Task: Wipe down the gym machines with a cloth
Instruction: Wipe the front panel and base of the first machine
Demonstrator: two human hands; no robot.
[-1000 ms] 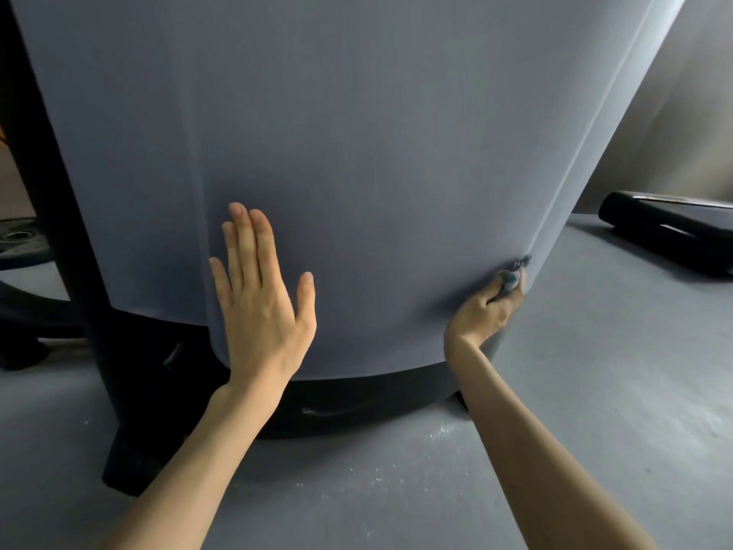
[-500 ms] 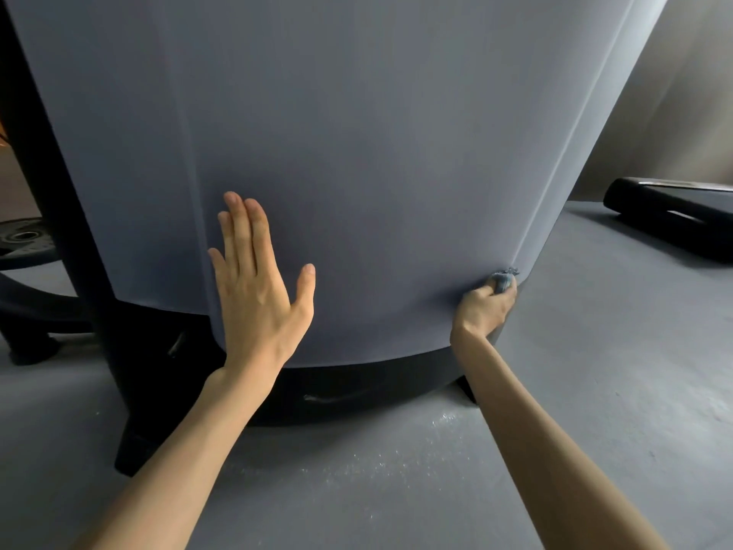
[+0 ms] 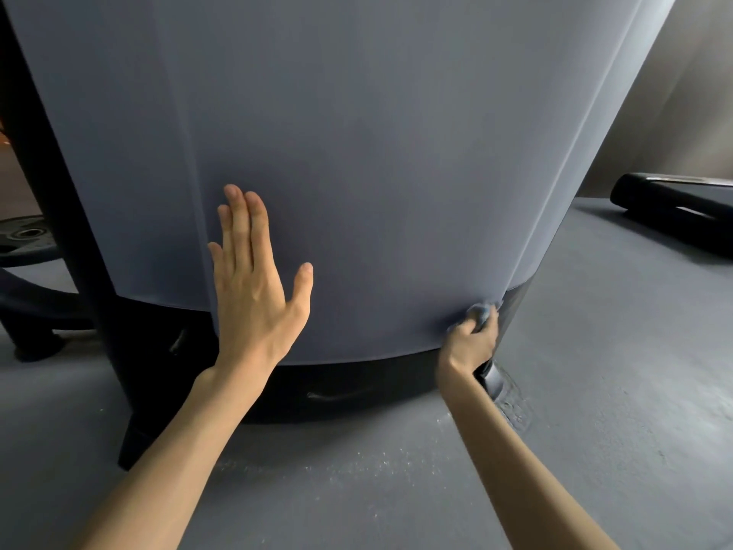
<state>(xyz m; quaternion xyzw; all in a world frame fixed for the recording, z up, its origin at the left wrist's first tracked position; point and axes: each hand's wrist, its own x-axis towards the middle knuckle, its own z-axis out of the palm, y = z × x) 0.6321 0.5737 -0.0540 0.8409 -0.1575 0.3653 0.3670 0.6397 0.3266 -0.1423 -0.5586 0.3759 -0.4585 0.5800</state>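
A tall gym machine with a smooth grey-blue shroud [image 3: 377, 152] fills most of the view, standing on a black base [image 3: 349, 391]. My left hand [image 3: 254, 279] lies flat against the lower shroud, fingers straight and pointing up. My right hand [image 3: 470, 343] grips a small bunched blue-grey cloth [image 3: 480, 311] and presses it to the shroud's bottom right corner, just above the black base. Most of the cloth is hidden inside my fist.
Grey floor [image 3: 595, 391] spreads to the right and in front, dusted with pale specks near the base. A black flat machine part [image 3: 674, 212] lies at the far right. On the left stand a black upright post [image 3: 59, 232] and a weight plate [image 3: 23, 236].
My right hand has slid the cloth down the shroud's right edge to its bottom corner. My left hand has stayed flat on the same patch of the shroud.
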